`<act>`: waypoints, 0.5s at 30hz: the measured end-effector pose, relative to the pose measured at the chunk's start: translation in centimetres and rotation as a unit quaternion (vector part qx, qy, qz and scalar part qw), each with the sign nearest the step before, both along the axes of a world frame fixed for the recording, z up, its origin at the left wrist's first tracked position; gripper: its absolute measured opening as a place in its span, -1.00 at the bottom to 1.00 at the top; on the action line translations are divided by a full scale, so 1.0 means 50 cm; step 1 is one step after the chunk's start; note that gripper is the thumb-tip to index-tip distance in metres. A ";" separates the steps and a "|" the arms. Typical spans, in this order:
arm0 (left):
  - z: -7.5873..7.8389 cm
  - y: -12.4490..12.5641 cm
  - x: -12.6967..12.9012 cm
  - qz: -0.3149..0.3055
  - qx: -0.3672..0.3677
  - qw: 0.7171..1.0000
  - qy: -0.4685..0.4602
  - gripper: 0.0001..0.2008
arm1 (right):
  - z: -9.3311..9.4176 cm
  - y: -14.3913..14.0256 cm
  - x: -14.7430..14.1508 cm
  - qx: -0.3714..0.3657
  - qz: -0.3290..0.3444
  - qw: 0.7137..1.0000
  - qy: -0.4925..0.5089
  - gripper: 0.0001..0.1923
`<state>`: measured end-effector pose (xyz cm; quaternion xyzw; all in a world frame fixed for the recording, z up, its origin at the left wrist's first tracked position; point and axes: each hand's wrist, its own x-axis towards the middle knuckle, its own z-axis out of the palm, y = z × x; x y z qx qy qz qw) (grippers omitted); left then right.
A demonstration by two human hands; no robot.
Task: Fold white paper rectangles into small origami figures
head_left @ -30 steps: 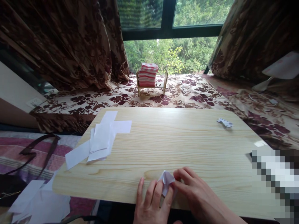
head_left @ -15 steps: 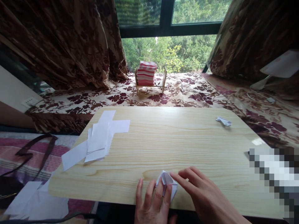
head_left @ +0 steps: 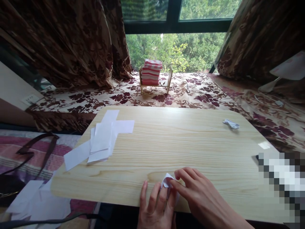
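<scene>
A small piece of folded white paper (head_left: pixel 167 178) stands at the near edge of the wooden table, its peak raised and much of it covered by fingers. From the near side, my left hand (head_left: pixel 157 206) holds it down with the index and middle fingers, while the other fingers are spread on the wood. My right hand (head_left: pixel 201 194) comes in from the right. Its thumb and curled index finger are on the paper's raised flap, closed around its right side. The lower part of the paper is hidden under both hands.
A loose pile of white paper slips (head_left: pixel 101 140) lies on the table's left. One folded paper piece (head_left: pixel 231 124) rests at the far right. More paper sheets (head_left: pixel 40 203) lie below left. A small rack (head_left: pixel 170 81) with folded striped cloths (head_left: pixel 151 72) stands by the window.
My right thumb and fingers have moved left onto the paper's raised flap, now covering more of it. My left hand stays nearly in place. The view has shifted slightly.
</scene>
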<state>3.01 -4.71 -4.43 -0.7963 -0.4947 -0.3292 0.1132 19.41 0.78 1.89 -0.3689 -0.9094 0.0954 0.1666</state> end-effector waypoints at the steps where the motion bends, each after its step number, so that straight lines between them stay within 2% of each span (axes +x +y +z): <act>1: -0.001 0.000 -0.001 -0.001 0.003 1.000 -0.003 -0.69 | -0.001 0.000 0.000 -0.003 0.000 1.000 0.001 -0.76; 6: 0.001 0.000 -0.004 -0.013 0.012 0.999 -0.033 -0.71 | -0.007 -0.003 0.001 -0.021 -0.007 1.000 -0.002 -0.76; 15: 0.006 -0.007 -0.019 -0.027 0.004 0.999 -0.019 -0.71 | -0.010 -0.007 0.002 -0.028 -0.017 0.999 -0.005 -0.75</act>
